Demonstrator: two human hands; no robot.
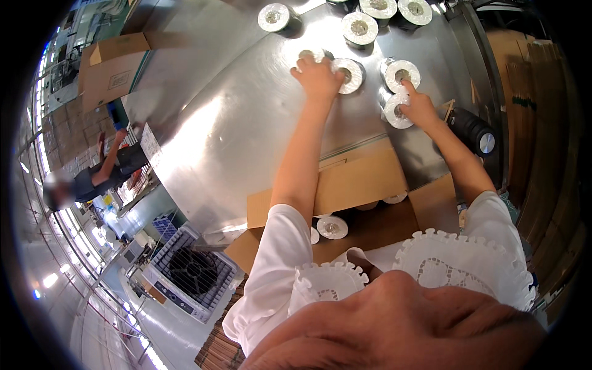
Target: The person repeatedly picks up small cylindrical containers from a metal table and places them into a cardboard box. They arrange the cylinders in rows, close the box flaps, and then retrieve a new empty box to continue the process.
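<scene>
Wrapped rolls with white ring-shaped ends and hollow cores stand on the metal table [246,117]. My left hand [317,79] is closed on a pair of them, its fingers over the farther roll [312,54] and its thumb by the core of the roll on its right [350,76]. To the right, my right hand [421,109] grips two more, with fingertips at the cores of the far roll [404,75] and the near roll [396,111]. An open cardboard box [364,179] sits close to my body; several rolls, one white-ended roll [332,227] among them, lie inside.
More rolls [360,29] are grouped at the table's far side, and a single roll [274,18] stands left of them. A black cylinder [478,132] is beside my right forearm. Cardboard [117,68] is at the far left. Further left, another person [105,172] works near a large fan [192,270].
</scene>
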